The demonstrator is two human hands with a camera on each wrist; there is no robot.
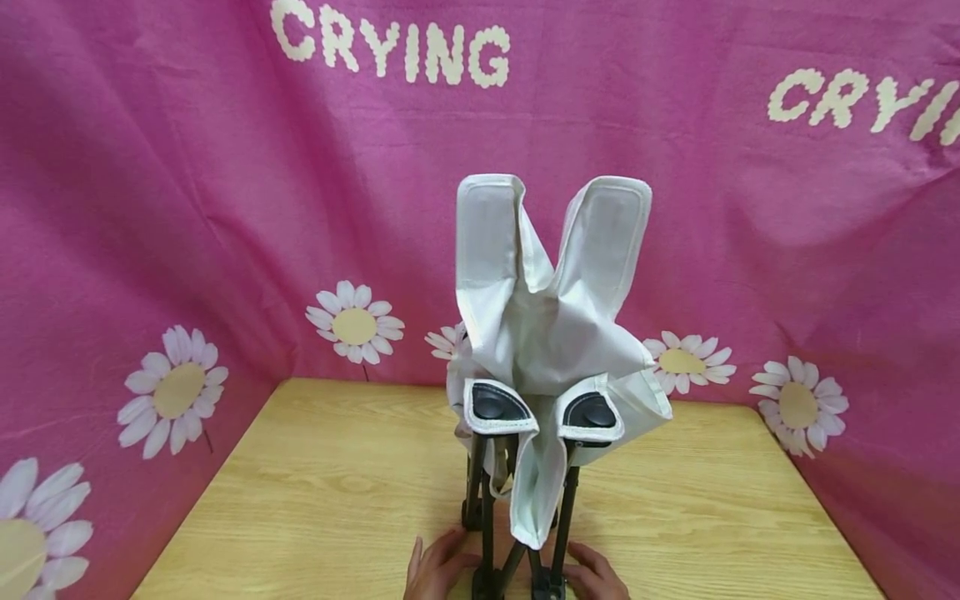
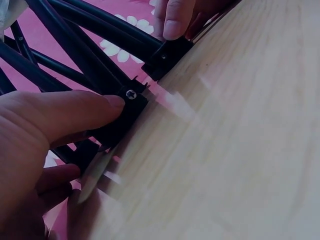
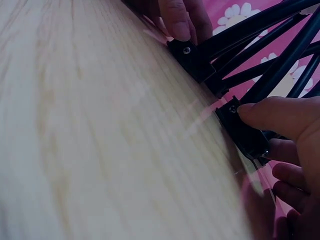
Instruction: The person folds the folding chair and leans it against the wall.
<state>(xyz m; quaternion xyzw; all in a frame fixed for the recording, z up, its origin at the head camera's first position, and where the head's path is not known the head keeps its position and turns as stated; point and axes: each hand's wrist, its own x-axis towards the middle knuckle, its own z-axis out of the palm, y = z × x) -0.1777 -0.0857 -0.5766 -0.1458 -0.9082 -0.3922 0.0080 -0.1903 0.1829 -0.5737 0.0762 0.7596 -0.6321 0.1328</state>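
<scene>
Head view, pink cloth [image 1: 697,233]: hangs behind and along both sides, daisies and CRYING printed on it, presumably to screen off the corner.
Wooden table [image 1: 337,475]: carries everything; its flat top probably suits a leggy frame.
Folding chair [image 1: 570,342]: upright on the table's near side, feet down between the two hands; so narrow that I'd call it mostly folded.
White fabric [image 1: 498,321]: bunched, two flaps up like ears, one fold drooping in front; slack, I reckon, because the legs stand close together.
Black legs [image 1: 487,521]: some cross beneath the fabric, likely what lets the frame close.
Left hand [image 1: 437,571]: half closed, thumb against its near foot [image 2: 120,117], bent fingers behind, pinching low, perhaps for control at the base.
Right hand [image 1: 596,575]: mirrors it, thumb and curled fingers pinching the other near foot [image 3: 240,127], which should balance the hold.
Screw [image 2: 131,94]: beside the left thumb's tip; seemingly pins leg to foot.
</scene>
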